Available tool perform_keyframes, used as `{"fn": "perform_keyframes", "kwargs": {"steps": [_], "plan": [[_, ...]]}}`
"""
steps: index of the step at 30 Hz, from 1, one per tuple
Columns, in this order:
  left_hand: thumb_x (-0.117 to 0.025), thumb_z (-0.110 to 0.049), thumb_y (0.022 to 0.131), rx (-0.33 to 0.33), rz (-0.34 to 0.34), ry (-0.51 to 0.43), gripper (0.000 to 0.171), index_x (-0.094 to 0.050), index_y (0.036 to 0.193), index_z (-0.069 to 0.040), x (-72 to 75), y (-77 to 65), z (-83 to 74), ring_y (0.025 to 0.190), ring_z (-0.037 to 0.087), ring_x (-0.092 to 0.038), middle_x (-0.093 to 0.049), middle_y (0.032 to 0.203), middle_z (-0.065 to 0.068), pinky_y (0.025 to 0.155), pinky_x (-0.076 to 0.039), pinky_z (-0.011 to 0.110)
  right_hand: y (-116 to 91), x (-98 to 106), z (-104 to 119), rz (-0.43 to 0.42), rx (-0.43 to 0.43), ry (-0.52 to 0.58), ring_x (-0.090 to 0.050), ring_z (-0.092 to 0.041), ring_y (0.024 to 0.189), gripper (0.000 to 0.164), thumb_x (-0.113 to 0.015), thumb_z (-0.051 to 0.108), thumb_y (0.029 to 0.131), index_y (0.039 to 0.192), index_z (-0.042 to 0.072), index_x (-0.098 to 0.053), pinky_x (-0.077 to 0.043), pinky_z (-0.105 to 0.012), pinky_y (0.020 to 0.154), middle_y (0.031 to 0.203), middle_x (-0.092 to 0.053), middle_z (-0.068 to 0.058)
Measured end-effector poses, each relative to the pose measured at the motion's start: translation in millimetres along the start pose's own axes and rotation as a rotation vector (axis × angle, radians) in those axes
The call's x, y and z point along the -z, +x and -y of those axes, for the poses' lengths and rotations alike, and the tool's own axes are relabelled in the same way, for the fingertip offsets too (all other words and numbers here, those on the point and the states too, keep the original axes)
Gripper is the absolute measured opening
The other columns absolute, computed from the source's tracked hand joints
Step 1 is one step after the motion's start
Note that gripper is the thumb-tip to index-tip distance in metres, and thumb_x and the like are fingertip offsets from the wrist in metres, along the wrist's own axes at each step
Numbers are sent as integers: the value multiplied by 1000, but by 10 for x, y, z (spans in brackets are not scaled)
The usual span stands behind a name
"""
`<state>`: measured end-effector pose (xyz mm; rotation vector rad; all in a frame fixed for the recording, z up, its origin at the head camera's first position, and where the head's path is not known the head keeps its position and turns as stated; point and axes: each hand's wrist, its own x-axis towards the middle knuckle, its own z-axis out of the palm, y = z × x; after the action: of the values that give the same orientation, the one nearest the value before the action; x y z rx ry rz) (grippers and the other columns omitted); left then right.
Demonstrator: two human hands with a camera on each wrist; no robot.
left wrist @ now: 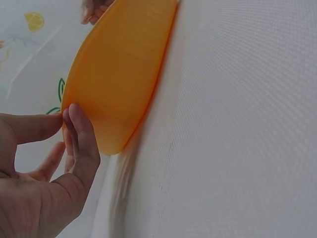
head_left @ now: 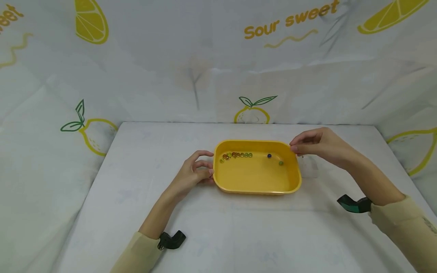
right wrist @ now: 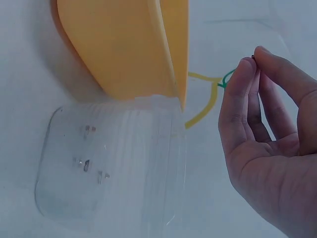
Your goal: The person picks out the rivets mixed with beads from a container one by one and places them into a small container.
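Grips the left rim of the yellow tray [head_left: 252, 177] on the table [head_left: 146, 159] with the clamped fingers of the left hand [head_left: 192, 171]. Pinches a tiny dark thing [right wrist: 253, 56] between the fingertips of the right hand [head_left: 319, 146], near the clear container [right wrist: 124, 198]. Shows marbles [head_left: 242, 155] inside.

Got a white tabletop [head_left: 205, 235] with a kinda fun pale fabric backdrop [head_left: 153, 76], all orange "Sour sweet" lettering [head_left: 290, 20], lemon slices [head_left: 91, 23] and leafy lemon outlines [head_left: 252, 114].
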<state>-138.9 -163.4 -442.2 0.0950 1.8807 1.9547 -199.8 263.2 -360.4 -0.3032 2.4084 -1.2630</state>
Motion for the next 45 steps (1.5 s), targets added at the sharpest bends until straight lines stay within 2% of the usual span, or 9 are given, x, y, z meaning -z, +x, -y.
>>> {"fn": "perform_keyframes", "kwargs": {"steps": [7, 10, 17, 23, 29, 37, 45], "plan": [[-68, 1, 101, 1, 3, -5, 57, -50, 151, -17, 2, 3, -3, 88, 18, -76, -67, 121, 23, 84, -70, 32, -91, 141, -155, -75, -36, -18, -76, -13, 95, 26, -74, 23, 105, 124, 5, -76, -64, -18, 85, 103, -80, 15], [-68, 1, 100, 0, 4, -2, 57, -50, 151, -16, 2, 7, -4, 89, 18, -75, -67, 121, 22, 85, -70, 32, -122, 189, -210, -94, -60, -36, -75, -10, 96, 28, -73, 25, 106, 126, 5, -75, -63, -15, 85, 102, -79, 17], [-69, 1, 100, 5, 2, -7, 57, -50, 151, -17, 2, 4, -6, 88, 19, -75, -67, 121, 22, 85, -71, 33, -187, 262, -328, -111, -67, -23, -76, -9, 95, 26, -71, 20, 107, 125, 2, -74, -63, -14, 84, 101, -80, 15], [-68, 1, 101, 11, -3, -11, 57, -50, 151, -17, 0, -3, -6, 88, 18, -76, -67, 122, 24, 84, -70, 32, -232, 304, -412, -117, -90, -11, -78, -9, 97, 27, -72, 23, 106, 125, 5, -75, -62, -12, 85, 101, -81, 18], [-68, 0, 101, 9, -1, -6, 57, -50, 152, -17, -3, -3, -6, 88, 18, -76, -67, 122, 24, 84, -70, 32, -265, 330, -497, -111, -75, -5, -79, -11, 94, 26, -72, 19, 106, 125, 1, -75, -65, -16, 83, 102, -82, 13], [-69, 0, 100, 3, -2, -8, 57, -49, 151, -16, -2, -4, 9, 88, 18, -75, -67, 121, 25, 83, -70, 31, -273, 317, -524, -97, -97, -9, -80, -15, 92, 27, -74, 20, 105, 123, -1, -76, -68, -25, 83, 103, -83, 10], [-69, 1, 100, -4, 0, -9, 57, -49, 152, -16, -1, 1, 16, 86, 18, -75, -67, 119, 22, 82, -70, 31, -295, 349, -578, -96, -120, -39, -79, -16, 92, 34, -72, 23, 106, 127, -4, -73, -68, -24, 81, 104, -84, 6]]}}
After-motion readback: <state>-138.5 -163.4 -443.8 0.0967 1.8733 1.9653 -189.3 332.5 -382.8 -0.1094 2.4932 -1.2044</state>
